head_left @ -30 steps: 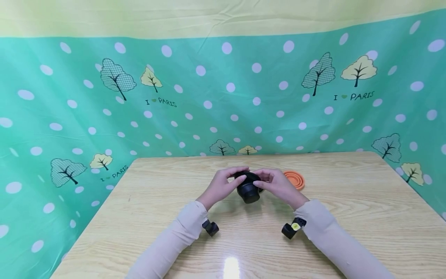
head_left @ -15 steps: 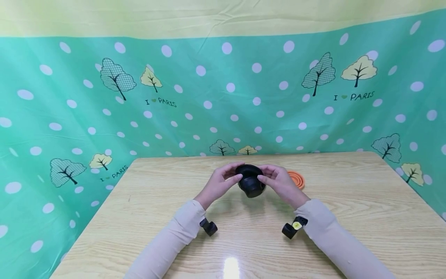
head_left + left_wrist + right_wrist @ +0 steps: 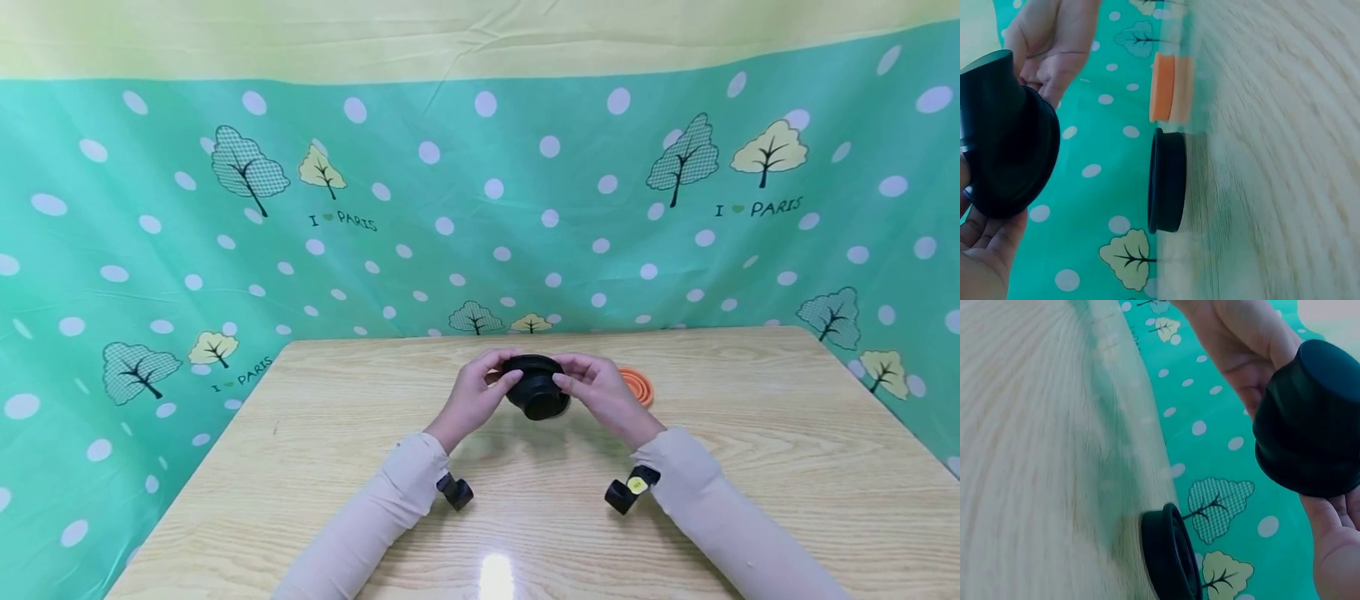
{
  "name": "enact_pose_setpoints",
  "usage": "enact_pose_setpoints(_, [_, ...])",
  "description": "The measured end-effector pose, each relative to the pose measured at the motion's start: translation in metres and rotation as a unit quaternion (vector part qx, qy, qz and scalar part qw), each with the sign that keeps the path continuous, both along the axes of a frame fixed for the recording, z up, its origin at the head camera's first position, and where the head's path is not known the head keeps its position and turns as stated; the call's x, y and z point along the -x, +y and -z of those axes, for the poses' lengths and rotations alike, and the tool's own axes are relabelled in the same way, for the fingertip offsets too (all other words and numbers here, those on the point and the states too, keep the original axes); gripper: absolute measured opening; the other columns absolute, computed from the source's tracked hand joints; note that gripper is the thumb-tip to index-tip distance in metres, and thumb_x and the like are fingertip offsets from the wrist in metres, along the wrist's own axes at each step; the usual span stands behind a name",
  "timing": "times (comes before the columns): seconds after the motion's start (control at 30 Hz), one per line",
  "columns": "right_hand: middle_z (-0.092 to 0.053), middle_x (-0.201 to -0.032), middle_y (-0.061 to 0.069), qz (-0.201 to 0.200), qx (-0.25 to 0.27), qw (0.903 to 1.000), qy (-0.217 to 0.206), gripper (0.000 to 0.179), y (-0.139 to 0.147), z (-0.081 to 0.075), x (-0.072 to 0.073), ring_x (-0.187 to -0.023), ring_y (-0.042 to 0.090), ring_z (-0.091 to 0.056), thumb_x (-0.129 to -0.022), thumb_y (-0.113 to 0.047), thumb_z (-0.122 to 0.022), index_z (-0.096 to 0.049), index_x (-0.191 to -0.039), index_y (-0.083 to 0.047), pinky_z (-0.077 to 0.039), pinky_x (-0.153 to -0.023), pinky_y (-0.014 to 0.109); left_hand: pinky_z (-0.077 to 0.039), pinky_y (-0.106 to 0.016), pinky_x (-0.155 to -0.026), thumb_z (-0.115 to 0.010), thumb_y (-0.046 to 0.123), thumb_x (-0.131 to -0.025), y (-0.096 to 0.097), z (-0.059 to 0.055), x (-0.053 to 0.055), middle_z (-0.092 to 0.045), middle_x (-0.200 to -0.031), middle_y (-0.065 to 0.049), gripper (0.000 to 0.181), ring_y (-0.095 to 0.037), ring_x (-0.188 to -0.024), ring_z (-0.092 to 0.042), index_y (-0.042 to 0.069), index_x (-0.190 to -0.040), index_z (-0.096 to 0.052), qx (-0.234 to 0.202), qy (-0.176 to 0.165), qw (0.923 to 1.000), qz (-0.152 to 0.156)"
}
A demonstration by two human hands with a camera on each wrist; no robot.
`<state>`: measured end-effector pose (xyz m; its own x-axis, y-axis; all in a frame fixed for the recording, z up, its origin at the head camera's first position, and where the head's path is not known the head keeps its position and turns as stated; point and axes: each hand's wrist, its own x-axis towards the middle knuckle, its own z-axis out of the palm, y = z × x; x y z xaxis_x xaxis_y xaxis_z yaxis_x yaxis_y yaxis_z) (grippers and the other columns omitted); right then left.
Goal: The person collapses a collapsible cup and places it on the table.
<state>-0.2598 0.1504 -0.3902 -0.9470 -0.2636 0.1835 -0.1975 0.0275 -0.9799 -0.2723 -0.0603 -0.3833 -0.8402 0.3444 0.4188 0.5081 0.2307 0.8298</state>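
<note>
A black collapsible cup [image 3: 542,400], wide at the rim and narrower at the base, is held above the table between both hands. My left hand [image 3: 472,390] grips its left side, thumb on the near face and fingers behind the rim. On the other side, my right hand [image 3: 598,392] grips it the same way. The cup's stepped wall shows in the left wrist view, partly pushed out. A flattened black ring-shaped piece [image 3: 1169,181] stands on the table beyond; the held cup hides it in the head view. To its right lies a flattened orange collapsible cup [image 3: 637,387] with concentric rings.
The wooden table [image 3: 337,400] reaches back to a green dotted curtain [image 3: 420,192] printed with trees. A small black camera is strapped to each wrist. Light glares off the table's front.
Both hands have raised the black cup slightly and tilted it, so its base points more toward me. It also looks shorter than a second ago. The orange cup stays put.
</note>
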Motion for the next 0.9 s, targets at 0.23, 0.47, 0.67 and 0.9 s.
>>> enact_pose_setpoints(0.23, [-0.065,-0.114,0.012,-0.012,-0.057,0.9983,0.004,0.039,0.003,-0.001,-0.001,-0.098,0.009,-0.063,-0.090,-0.018,-0.065,-0.058,-0.122,0.004,-0.051,-0.084,0.019,-0.053,-0.028,-0.090,-0.064,0.009,-0.089,-0.001,0.008,0.004,-0.065,-0.118,-0.015,0.031,-0.025,-0.108,-0.062,0.001,-0.119,-0.064,0.009,0.015,0.9998,0.007])
enact_pose_setpoints(0.47, [-0.063,-0.119,0.019,-0.026,-0.128,0.9902,0.048,0.037,-0.003,-0.003,-0.003,-0.103,0.023,-0.064,-0.090,-0.022,-0.066,-0.062,-0.119,0.000,-0.053,-0.082,0.021,-0.052,-0.029,-0.092,-0.068,0.013,-0.087,0.002,0.005,-0.004,-0.068,-0.115,-0.012,0.033,-0.022,-0.109,-0.063,0.001,-0.117,-0.066,0.060,0.060,0.9963,0.008])
enact_pose_setpoints(0.67, [-0.066,-0.113,0.019,-0.042,-0.146,0.9864,0.062,0.032,-0.008,0.000,-0.006,-0.094,0.018,-0.066,-0.091,-0.019,-0.064,-0.064,-0.115,0.002,-0.054,-0.076,0.019,-0.052,-0.031,-0.092,-0.071,0.013,-0.084,0.003,0.005,-0.005,-0.069,-0.114,-0.010,0.033,-0.020,-0.108,-0.064,0.003,-0.116,-0.067,0.055,0.052,0.9971,-0.002])
enact_pose_setpoints(0.9, [-0.066,-0.112,0.021,-0.042,-0.134,0.9889,0.049,0.034,-0.006,0.001,-0.006,-0.090,0.013,-0.066,-0.092,-0.020,-0.063,-0.062,-0.117,0.003,-0.056,-0.076,0.027,-0.049,-0.028,-0.096,-0.071,0.014,-0.084,-0.001,0.006,-0.001,-0.068,-0.116,-0.009,0.036,-0.020,-0.112,-0.062,0.005,-0.119,-0.065,0.018,-0.004,0.9997,0.016])
